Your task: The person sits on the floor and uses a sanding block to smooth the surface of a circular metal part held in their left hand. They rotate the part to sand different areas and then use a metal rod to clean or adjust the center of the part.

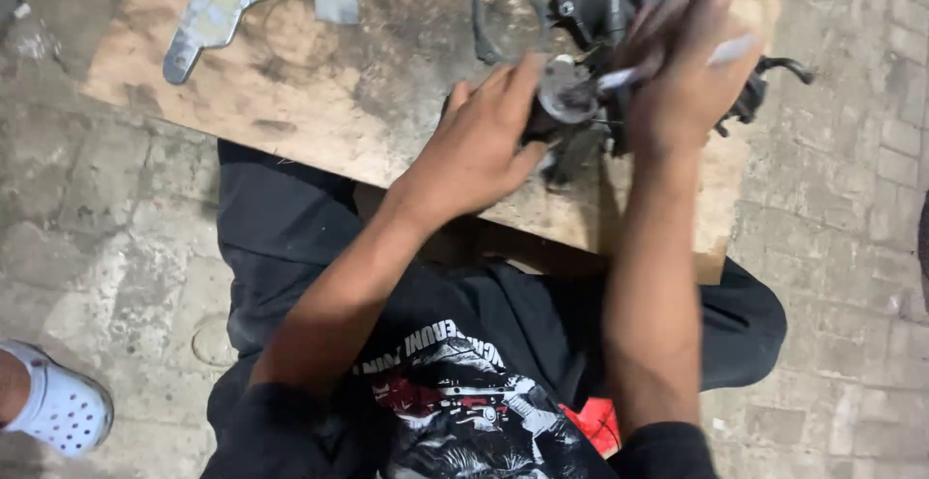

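1. Paved stone floor [852, 247] on all sides, grey and worn, under everything else.
2. Stained plywood board [319, 102] laid flat on the floor ahead of the knees, serving as work surface, dark with grease toward its far right part.
3. Black trousers and black printed shirt [464, 392] at the bottom, seated close against the board's near edge.
4. White perforated clog [58, 406] at the bottom left corner, belonging to another person, well apart from the work.
5. Bent metal bracket [218, 10] with holes on the board's far left; just beside it, a small flat grey plate [336, 1]. Both well apart from the hands.
6. Dark ring-shaped gasket [498, 19] lying on the board just behind the left hand.
7. Black engine part [619, 14], a carburetor-like assembly with a round metal cap, resting on the board's far right, partly hidden behind both hands.
8. Left hand [479, 145] reaching in from the left, fingers stretched along the assembly's near side, touching it; closed grasp or mere steadying, cannot tell.
9. Right hand [687, 82] raised over the assembly, blurred, fingers loosely curled around a thin pale tool [677, 61] pointing toward the metal cap.
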